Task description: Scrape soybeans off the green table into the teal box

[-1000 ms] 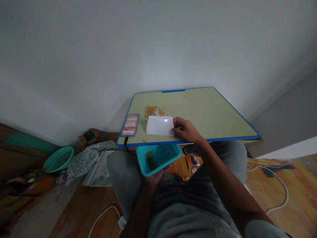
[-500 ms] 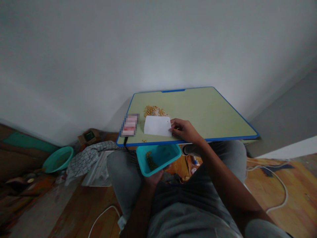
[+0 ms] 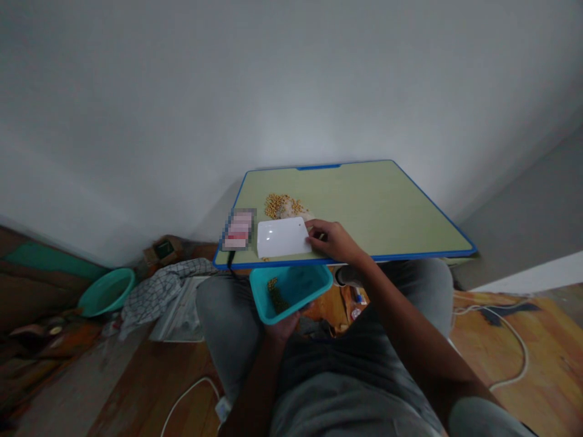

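Observation:
My right hand pinches the right end of a white plastic scraper, tilted over the near left part of the table. Behind the scraper lies a heap of yellowish beans beside a pale patch of small white grains. A bean or two shows at the scraper's near edge. Below the table edge, my left hand holds a turquoise plastic tub from underneath, its fingers mostly hidden. Dark greenish grains with some yellowish ones lie in the tub's left part.
The pale green folding table has a blue rim and stands against the wall. A blurred-out phone-like object lies at its left edge, a dark strap hanging down. On the floor are a green basin, a checked cloth and white cables.
My right hand has drawn the scraper slightly left and toward me, tilting it so that its face catches the light. More white grains show behind it. The tub has barely moved.

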A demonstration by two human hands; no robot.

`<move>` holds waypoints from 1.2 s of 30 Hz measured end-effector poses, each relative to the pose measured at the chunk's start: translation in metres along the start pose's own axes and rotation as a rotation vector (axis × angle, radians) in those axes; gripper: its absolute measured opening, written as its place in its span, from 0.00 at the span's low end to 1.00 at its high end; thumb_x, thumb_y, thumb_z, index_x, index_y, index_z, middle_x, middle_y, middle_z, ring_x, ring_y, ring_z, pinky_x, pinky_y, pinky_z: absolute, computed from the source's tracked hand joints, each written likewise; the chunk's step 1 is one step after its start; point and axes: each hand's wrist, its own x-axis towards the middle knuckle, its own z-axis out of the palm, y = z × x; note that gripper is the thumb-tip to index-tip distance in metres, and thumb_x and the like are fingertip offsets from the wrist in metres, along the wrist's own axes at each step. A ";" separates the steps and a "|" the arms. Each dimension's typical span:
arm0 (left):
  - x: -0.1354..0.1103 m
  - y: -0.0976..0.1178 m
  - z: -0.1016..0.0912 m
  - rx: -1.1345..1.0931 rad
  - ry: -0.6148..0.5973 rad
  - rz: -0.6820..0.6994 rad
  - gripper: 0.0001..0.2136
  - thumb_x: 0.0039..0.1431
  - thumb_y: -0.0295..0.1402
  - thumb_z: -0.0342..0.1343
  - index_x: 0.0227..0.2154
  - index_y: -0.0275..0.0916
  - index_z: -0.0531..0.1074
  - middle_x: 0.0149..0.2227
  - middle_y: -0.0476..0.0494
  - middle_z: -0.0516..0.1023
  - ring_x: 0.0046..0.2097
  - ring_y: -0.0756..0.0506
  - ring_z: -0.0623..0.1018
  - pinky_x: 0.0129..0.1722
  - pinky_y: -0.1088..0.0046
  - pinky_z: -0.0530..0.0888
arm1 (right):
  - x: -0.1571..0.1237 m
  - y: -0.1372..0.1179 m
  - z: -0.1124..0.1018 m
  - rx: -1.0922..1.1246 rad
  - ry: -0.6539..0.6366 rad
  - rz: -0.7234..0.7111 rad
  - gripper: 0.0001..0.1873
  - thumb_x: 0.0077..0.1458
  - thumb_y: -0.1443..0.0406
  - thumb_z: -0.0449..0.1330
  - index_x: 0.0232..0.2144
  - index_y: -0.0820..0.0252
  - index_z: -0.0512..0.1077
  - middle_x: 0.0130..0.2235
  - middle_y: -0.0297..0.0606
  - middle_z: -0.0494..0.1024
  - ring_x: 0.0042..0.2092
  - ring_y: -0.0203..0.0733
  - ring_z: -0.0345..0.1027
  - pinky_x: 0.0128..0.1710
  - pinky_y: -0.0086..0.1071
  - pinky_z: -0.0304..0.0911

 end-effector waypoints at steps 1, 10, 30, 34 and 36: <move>0.000 0.000 -0.001 0.005 0.024 -0.004 0.36 0.76 0.56 0.26 0.63 0.56 0.80 0.67 0.46 0.80 0.74 0.28 0.70 0.68 0.28 0.66 | 0.000 -0.001 0.001 -0.004 0.000 0.003 0.19 0.59 0.66 0.64 0.53 0.62 0.80 0.34 0.36 0.84 0.32 0.37 0.73 0.36 0.30 0.66; 0.000 0.005 0.012 0.011 0.107 -0.032 0.35 0.75 0.59 0.29 0.59 0.57 0.82 0.67 0.47 0.80 0.78 0.28 0.61 0.70 0.27 0.61 | -0.002 -0.005 -0.003 0.007 -0.040 -0.004 0.17 0.60 0.65 0.62 0.50 0.61 0.80 0.35 0.34 0.82 0.32 0.37 0.68 0.35 0.29 0.61; 0.002 0.004 0.049 0.038 0.446 -0.031 0.34 0.76 0.56 0.27 0.70 0.61 0.71 0.74 0.52 0.68 0.79 0.28 0.59 0.69 0.26 0.61 | -0.004 -0.005 -0.005 0.064 -0.041 0.005 0.13 0.60 0.63 0.63 0.46 0.61 0.78 0.33 0.34 0.79 0.33 0.39 0.68 0.36 0.31 0.61; -0.001 0.001 0.024 0.024 0.092 0.020 0.33 0.75 0.58 0.32 0.60 0.58 0.81 0.68 0.48 0.78 0.79 0.30 0.57 0.71 0.26 0.59 | -0.005 -0.003 -0.004 0.077 -0.034 0.002 0.13 0.59 0.63 0.63 0.45 0.61 0.78 0.32 0.33 0.79 0.33 0.39 0.68 0.35 0.31 0.61; -0.002 -0.001 0.016 0.007 0.024 0.042 0.32 0.75 0.58 0.36 0.60 0.54 0.81 0.67 0.44 0.80 0.78 0.30 0.60 0.72 0.29 0.60 | -0.005 -0.002 -0.004 0.075 -0.030 -0.003 0.12 0.58 0.64 0.63 0.44 0.60 0.79 0.33 0.33 0.79 0.33 0.39 0.69 0.36 0.31 0.61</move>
